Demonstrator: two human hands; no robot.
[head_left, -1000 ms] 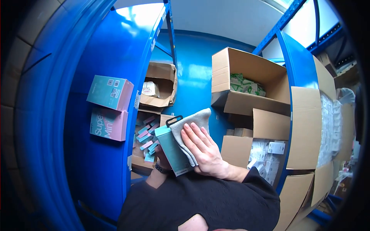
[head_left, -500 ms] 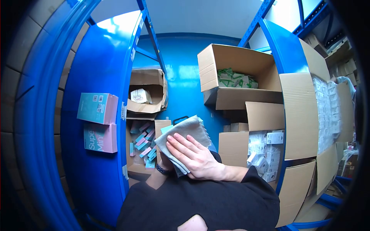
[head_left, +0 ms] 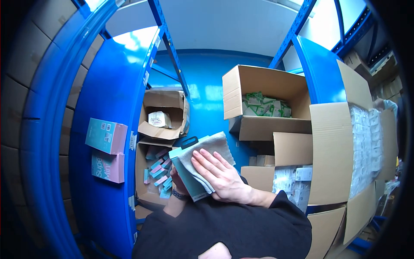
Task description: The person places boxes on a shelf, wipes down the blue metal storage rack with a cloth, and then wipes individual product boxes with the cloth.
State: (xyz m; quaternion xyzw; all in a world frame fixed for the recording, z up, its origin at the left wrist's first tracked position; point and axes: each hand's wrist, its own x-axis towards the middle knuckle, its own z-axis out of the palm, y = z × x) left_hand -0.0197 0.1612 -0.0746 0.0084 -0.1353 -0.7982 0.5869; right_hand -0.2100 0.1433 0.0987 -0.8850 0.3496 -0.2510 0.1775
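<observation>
My left hand (head_left: 178, 182), mostly hidden behind a flat teal box (head_left: 186, 181), grips that box by its left side. A black hanger tab sticks out at the box's upper end. Over its face lies a grey textured cloth (head_left: 214, 143) with a frayed right edge. My right hand (head_left: 222, 179) holds the cloth pressed against the box, its fingers stretched nearly straight along the fabric and its thumb hidden. A dark braided band circles my left wrist.
On the blue shelf (head_left: 120, 64) at left sit two teal-and-pink boxes (head_left: 103, 136). Below is a carton (head_left: 142, 172) of small teal-and-pink boxes. At right stand open cartons, one (head_left: 276, 127) with green-and-clear packets, others with white packs (head_left: 304, 173).
The cloth and my right hand have shifted right across the box, uncovering more of its teal left side. The surroundings sit lower in view.
</observation>
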